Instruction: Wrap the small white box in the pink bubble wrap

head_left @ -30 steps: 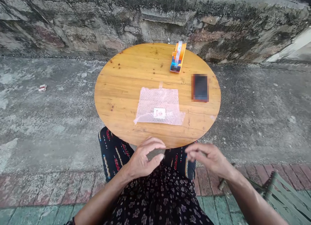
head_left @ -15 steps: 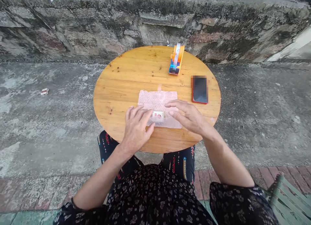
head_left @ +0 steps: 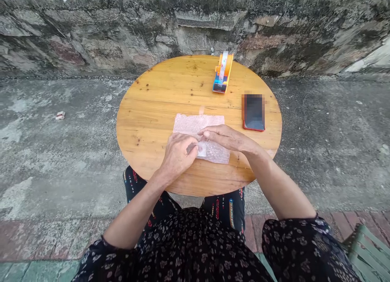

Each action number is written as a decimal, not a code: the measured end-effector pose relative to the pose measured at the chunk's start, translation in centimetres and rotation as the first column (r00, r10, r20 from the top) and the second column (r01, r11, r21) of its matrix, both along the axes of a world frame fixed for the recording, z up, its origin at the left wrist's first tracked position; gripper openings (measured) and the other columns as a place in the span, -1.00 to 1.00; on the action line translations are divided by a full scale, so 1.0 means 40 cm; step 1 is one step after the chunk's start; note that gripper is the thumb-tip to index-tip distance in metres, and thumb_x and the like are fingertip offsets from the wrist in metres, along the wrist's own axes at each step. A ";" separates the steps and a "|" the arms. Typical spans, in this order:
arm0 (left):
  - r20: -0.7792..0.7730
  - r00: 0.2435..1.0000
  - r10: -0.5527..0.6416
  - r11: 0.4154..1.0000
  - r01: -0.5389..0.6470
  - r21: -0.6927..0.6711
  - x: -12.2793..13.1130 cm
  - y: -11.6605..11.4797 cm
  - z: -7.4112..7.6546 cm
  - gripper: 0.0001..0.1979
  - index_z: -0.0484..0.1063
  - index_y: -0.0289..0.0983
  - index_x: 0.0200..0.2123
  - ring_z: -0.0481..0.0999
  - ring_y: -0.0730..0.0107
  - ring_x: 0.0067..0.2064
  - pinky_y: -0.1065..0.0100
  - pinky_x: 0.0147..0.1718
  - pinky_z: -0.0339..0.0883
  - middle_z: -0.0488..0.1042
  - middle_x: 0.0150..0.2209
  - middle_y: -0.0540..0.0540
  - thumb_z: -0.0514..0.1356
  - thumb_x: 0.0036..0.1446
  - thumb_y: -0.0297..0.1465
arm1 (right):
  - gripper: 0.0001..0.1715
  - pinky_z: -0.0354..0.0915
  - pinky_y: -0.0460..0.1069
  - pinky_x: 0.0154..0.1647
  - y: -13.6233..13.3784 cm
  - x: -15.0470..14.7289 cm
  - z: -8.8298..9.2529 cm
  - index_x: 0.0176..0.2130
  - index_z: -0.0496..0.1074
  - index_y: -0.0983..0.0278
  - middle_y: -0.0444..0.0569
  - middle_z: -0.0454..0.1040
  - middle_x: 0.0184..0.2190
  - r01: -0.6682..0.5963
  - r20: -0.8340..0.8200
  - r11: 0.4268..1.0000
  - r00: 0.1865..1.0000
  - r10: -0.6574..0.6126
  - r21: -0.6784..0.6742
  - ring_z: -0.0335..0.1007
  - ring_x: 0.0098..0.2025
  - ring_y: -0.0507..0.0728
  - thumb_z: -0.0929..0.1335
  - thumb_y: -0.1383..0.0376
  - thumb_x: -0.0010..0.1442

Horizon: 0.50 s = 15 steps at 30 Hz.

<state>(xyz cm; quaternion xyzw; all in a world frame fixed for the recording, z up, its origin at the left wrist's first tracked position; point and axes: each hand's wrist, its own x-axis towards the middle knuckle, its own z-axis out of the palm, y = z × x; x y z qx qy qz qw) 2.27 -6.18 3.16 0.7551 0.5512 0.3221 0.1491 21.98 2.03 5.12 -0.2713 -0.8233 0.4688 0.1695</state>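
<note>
Head view: white box (head_left: 201,150) just right of left hand (head_left: 179,152), bubble wrap (head_left: 217,152) below right hand (head_left: 229,138). Left grip curled, right grip straighter; can't tell if either pinches.

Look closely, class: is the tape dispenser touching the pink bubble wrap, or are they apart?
Apart. The head view shows bare wooden tabletop between the base of the tape dispenser and the far edge of the bubble wrap.
</note>
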 end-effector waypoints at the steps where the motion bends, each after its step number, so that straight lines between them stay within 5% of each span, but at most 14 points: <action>1: 0.010 1.000 -0.001 1.000 0.001 -0.017 0.002 0.004 -0.002 -0.91 0.45 -0.24 -0.40 0.50 0.29 -0.21 0.20 -0.04 0.23 0.57 -0.32 0.00 0.19 0.12 -0.51 | -0.52 0.28 -0.01 -0.05 0.001 0.001 0.002 -0.11 0.51 0.31 -0.02 0.55 -0.18 0.006 0.009 1.000 1.000 -0.006 -0.008 0.41 -0.14 0.07 0.18 0.05 0.40; 6: 0.083 0.996 0.029 0.998 -0.024 -0.059 0.003 0.007 -0.012 -0.95 0.47 -0.25 -0.37 0.49 0.30 -0.22 0.26 -0.13 0.25 0.57 -0.32 -0.01 0.20 0.12 -0.48 | -0.57 0.30 -0.01 -0.07 -0.002 0.006 0.004 -0.09 0.51 0.28 -0.03 0.56 -0.16 -0.005 0.040 1.000 0.999 0.005 0.011 0.43 -0.14 0.08 0.23 0.06 0.35; 10: 0.137 0.990 0.046 0.994 -0.032 -0.106 -0.001 0.008 -0.016 -0.94 0.47 -0.25 -0.38 0.47 0.33 -0.27 0.30 -0.21 0.24 0.54 -0.35 -0.01 0.19 0.11 -0.47 | -0.59 0.32 0.00 -0.13 -0.014 0.015 -0.012 -0.01 0.48 0.29 -0.01 0.57 -0.19 0.131 0.077 0.989 0.988 -0.136 0.064 0.47 -0.16 0.11 0.42 0.21 0.15; 15: 0.196 0.978 0.078 0.984 -0.044 -0.172 -0.004 0.011 -0.012 -0.93 0.48 -0.26 -0.33 0.46 0.35 -0.28 0.33 -0.24 0.26 0.53 -0.34 -0.01 0.19 0.10 -0.45 | -0.76 0.30 -0.01 -0.20 -0.017 0.019 -0.036 -0.15 0.53 0.28 -0.06 0.57 -0.31 0.239 0.112 0.961 0.960 -0.256 0.140 0.46 -0.25 0.09 0.39 0.34 0.13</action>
